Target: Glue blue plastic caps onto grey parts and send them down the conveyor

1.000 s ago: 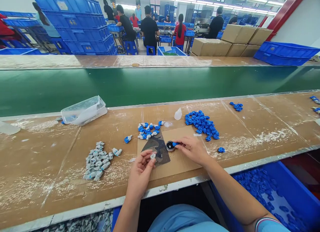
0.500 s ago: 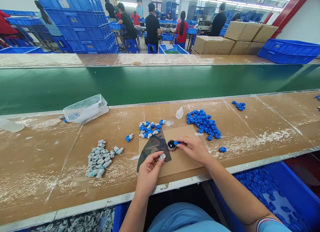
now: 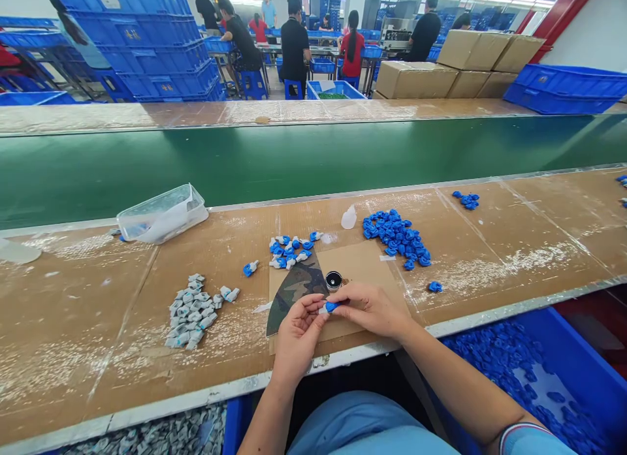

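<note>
Just in front of a small round black container [image 3: 334, 281], my two hands meet. My left hand [image 3: 300, 329] pinches a small grey-white piece [image 3: 322, 309]. My right hand [image 3: 368, 307] holds a blue piece [image 3: 332, 306] against it. Beyond the hands lies a cluster of joined blue-and-white pieces [image 3: 290, 251], with one more [image 3: 250, 268] to its left. A pile of grey pieces [image 3: 192, 313] is at the left, and a pile of blue pieces [image 3: 398, 237] at the right. A camouflage-patterned sheet [image 3: 296, 292] lies under the left fingers' far side.
A clear plastic box [image 3: 164, 215] stands at the back left, by the green belt [image 3: 294, 158]. Below the table edge are a blue bin [image 3: 563, 350] of blue pieces and a bin of grey pieces [image 3: 157, 435]. People sit and stand in the background.
My right hand has moved from the black container toward me, bringing the blue piece to the grey-white one in my left hand. The view has shifted slightly.
</note>
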The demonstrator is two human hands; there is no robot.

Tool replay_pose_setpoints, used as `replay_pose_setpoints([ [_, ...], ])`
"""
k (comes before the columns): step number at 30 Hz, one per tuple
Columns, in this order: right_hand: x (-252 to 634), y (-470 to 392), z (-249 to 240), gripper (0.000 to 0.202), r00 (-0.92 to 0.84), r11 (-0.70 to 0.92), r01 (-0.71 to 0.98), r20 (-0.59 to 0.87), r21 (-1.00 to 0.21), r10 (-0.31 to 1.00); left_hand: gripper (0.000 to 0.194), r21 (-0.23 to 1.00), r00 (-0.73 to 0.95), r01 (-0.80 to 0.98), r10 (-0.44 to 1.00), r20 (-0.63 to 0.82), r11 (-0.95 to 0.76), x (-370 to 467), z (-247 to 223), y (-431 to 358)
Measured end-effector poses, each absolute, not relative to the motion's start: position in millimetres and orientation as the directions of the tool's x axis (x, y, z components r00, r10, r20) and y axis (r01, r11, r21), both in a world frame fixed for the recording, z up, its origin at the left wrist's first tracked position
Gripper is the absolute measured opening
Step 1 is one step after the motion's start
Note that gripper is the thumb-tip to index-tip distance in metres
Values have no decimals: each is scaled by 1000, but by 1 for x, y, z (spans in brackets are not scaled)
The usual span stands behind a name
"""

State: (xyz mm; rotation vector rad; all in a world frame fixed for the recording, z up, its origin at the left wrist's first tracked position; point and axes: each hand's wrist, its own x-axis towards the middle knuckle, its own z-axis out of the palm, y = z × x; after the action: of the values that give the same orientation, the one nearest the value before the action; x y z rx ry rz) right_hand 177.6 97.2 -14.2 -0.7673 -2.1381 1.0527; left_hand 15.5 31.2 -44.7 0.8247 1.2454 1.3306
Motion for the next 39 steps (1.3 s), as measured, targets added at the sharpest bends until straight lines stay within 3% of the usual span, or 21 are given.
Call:
replay_pose_setpoints([
  [5,182,106,-17,20,-709,606,227,297,-762,640,31,970,-125,-209,980,-156,128,14,-47,30],
  [20,176,95,-37,18,-594,611,219,393,-761,702,28,957,-196,-266,965,-174,118,17,-47,31],
  [26,190,91,-27,29,-608,607,291,347,-739,714,31,972,-240,-200,956,-169,122,8,-41,34],
  [30,242,94,-24,24,-307,490,528,382,-693,872,32,993,-393,-66,913,-113,94,-17,-40,49],
  [34,303,102,-34,32,41,249,776,440,-579,897,23,992,-547,105,837,2,67,-42,-42,72],
  [39,335,105,-48,49,79,113,862,351,-494,933,27,936,-585,339,800,132,94,-57,-41,76],
])
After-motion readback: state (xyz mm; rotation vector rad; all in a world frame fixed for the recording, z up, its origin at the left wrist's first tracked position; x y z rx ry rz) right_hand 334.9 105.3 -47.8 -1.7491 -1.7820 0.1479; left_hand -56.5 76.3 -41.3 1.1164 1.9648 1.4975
